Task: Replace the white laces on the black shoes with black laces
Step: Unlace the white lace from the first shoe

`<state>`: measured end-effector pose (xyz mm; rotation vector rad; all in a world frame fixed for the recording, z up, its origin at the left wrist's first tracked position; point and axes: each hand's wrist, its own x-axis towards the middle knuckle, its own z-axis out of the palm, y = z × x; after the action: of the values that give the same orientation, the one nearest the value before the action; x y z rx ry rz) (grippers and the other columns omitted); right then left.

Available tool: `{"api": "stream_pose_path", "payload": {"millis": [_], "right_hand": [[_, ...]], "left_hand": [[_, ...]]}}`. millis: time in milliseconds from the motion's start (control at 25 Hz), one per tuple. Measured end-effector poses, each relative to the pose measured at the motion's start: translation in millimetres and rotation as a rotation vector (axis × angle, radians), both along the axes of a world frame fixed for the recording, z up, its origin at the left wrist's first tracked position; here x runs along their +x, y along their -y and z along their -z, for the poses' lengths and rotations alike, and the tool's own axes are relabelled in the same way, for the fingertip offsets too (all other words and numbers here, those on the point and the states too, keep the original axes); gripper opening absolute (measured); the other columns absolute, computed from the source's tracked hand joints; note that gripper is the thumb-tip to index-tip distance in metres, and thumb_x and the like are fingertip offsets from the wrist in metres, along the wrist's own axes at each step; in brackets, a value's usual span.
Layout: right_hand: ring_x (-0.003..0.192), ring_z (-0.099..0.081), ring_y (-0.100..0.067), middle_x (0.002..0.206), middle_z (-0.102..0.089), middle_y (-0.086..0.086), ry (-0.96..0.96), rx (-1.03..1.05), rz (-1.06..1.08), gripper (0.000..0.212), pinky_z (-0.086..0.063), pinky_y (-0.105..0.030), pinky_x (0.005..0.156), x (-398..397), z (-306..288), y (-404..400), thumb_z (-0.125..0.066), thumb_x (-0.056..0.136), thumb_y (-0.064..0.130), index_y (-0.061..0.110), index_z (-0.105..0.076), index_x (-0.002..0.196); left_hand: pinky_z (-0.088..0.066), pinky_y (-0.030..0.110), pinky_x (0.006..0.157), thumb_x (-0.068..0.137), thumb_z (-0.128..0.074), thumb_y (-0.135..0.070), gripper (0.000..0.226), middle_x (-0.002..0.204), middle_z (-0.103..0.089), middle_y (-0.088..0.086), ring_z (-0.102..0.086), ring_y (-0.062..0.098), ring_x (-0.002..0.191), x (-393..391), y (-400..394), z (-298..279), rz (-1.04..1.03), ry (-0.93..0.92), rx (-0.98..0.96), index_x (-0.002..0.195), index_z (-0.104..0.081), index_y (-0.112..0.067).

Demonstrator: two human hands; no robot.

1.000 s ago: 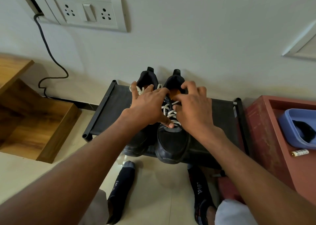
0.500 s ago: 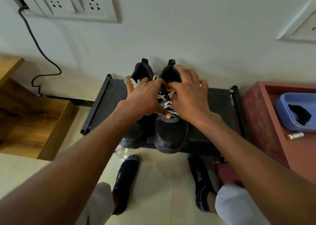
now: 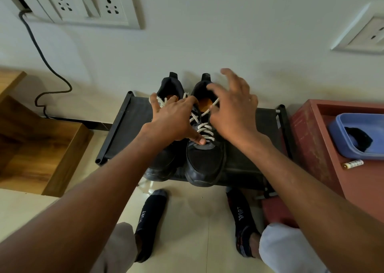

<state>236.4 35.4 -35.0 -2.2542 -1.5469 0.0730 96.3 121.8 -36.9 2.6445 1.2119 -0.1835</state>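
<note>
- My left hand point(image 3: 172, 121) rests flat, fingers straight, on the two black shoes point(image 3: 204, 158) on the black rack point(image 3: 124, 127), thumb touching the white laces point(image 3: 202, 127).
- My right hand point(image 3: 234, 110) pinches a lace end above the right shoe's opening, other fingers spread.

Matt black shoes point(image 3: 204, 160) carry woven white laces point(image 3: 204, 129) on a dark cloth-topped rack point(image 3: 126, 127) beside grained wood point(image 3: 41, 148).

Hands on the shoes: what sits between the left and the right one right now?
In the head view, the white laces of the right-hand black shoe lie between the left hand and right hand; the right hand pinches one strand.
</note>
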Motion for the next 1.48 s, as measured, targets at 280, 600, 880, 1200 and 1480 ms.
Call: {"api": "stream_pose_path", "payload": {"millis": [280, 600, 880, 1200, 1480], "right_hand": [[0.114, -0.057, -0.011, 0.125, -0.065, 0.016, -0.093, 0.036, 0.013, 0.007, -0.036, -0.054, 0.108, -2.8, 14.4, -0.8, -0.077, 0.092, 0.03, 0.036, -0.081, 0.093], [0.068, -0.075, -0.028, 0.068, -0.074, -0.007, -0.626, -0.043, 0.544, 0.014, -0.065, -0.049, 0.078, 50.9, -25.8, 4.6, -0.058, 0.086, 0.011, 0.01, -0.07, 0.078], [0.131, -0.052, -0.033, 0.151, -0.04, -0.011, -0.298, -0.547, -0.158, 0.098, -0.049, -0.044, 0.106, 32.3, -17.5, 6.5, -0.084, 0.085, 0.024, 0.034, -0.024, 0.161], [0.147, -0.04, -0.035, 0.166, -0.02, -0.007, -0.349, -0.616, -0.248, 0.137, -0.044, -0.053, 0.115, 23.1, -5.2, 9.7, -0.094, 0.063, 0.06, 0.04, -0.001, 0.162], [0.136, -0.052, -0.04, 0.162, -0.021, -0.007, -0.183, -0.59, -0.138, 0.142, -0.053, -0.056, 0.1, 8.4, 7.8, 5.2, -0.098, 0.058, 0.056, 0.033, -0.001, 0.16]], "left_hand": [[0.003, 0.07, 0.117, 0.058, -0.082, -0.079, 0.105, 0.138, -0.057, -0.005, -0.037, 0.023, 0.144, 0.0, 1.8, -1.1, -0.022, 0.003, -0.01, 0.143, -0.039, -0.034], [0.008, 0.075, 0.115, 0.062, -0.083, -0.074, 0.106, 0.152, -0.049, -0.002, -0.028, 0.028, 0.152, -1.6, 3.0, -2.3, 0.009, 0.005, -0.035, 0.149, -0.037, -0.035], [-0.001, 0.071, 0.117, 0.094, -0.067, -0.055, 0.032, 0.163, -0.033, -0.006, -0.019, 0.027, 0.155, 12.5, 6.7, -3.7, 0.105, 0.058, -0.058, 0.122, -0.072, -0.042], [-0.008, 0.062, 0.12, 0.088, -0.078, -0.044, 0.016, 0.153, -0.048, -0.015, -0.038, 0.019, 0.144, 23.3, 9.0, 8.8, -0.101, 0.227, -0.092, 0.099, -0.082, -0.032], [-0.023, 0.048, 0.109, 0.077, -0.088, -0.033, 0.013, 0.136, -0.054, -0.013, -0.034, 0.018, 0.141, 16.8, 4.7, 4.8, -0.085, 0.363, -0.064, 0.089, -0.084, -0.03]]}}
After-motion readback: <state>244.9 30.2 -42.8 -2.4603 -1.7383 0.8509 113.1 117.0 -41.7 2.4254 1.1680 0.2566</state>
